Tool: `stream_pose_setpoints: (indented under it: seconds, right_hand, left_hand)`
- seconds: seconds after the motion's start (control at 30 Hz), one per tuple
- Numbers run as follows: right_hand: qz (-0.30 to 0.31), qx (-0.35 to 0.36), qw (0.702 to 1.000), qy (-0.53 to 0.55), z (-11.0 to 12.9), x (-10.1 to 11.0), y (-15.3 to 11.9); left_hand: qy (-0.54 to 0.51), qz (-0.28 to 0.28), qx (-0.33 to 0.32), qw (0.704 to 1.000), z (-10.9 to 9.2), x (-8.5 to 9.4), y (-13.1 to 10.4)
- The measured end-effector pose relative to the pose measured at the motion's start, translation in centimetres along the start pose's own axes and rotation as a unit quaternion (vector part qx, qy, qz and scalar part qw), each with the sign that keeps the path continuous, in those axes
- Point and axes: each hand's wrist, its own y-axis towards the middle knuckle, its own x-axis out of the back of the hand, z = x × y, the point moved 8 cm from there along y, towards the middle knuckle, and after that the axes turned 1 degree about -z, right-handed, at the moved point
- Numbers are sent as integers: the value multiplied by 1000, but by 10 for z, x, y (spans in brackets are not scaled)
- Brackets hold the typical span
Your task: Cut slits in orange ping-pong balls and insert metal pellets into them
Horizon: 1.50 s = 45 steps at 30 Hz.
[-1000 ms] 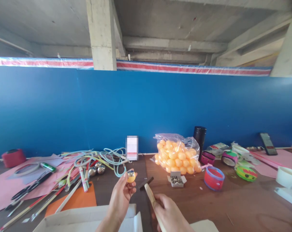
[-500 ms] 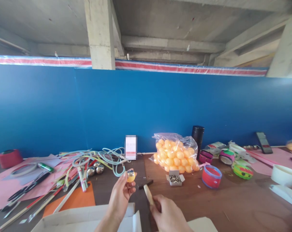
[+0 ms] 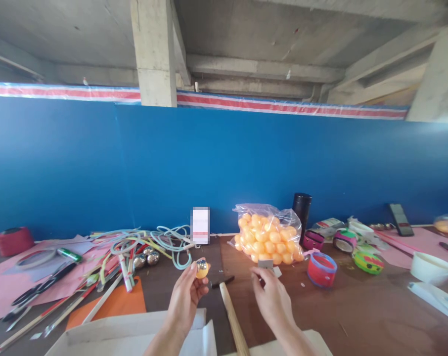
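Note:
My left hand pinches an orange ball that has small silver pieces on its top. To the right, my right hand reaches over the small box of metal pieces, hiding most of it; its fingertips are curled at the box, and whether they hold a piece is hidden. Between my hands lies a hammer with a wooden handle and dark head, untouched. Behind the small box sits a clear bag of orange balls.
An open white box lies in front of my left arm. Scissors, tubes and silver balls are at left. A red and blue tape roll, a black cylinder and white cup stand at right.
My right hand has let go of the hammer handle and moved up and right to the small box. The hammer now lies on the table. My left hand has barely moved.

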Motion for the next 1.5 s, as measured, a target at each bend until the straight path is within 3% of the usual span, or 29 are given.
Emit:
stream_pose_setpoints:
  seconds: [0.13, 0.33, 0.83, 1.23, 1.5]
  right_hand:
    - [-19, -43, 999, -26, -24, 7, 16]
    - [5, -80, 995, -66, -43, -2, 22]
    - [36, -103, 990, -85, -48, -5, 27]
    - [11, -113, 992, -63, -47, -1, 28]
    - [-46, -37, 996, 65, -27, 9, 26]
  left_hand:
    - [0, 1, -5, 1000, 1, 1, 0]
    - [7, -4, -4, 1000, 0, 1, 1]
    - [2, -1, -4, 1000, 1, 2, 1]
    - [3, -3, 0, 1000, 2, 2, 1]
    - [-9, 10, 2, 1000, 0, -3, -2]
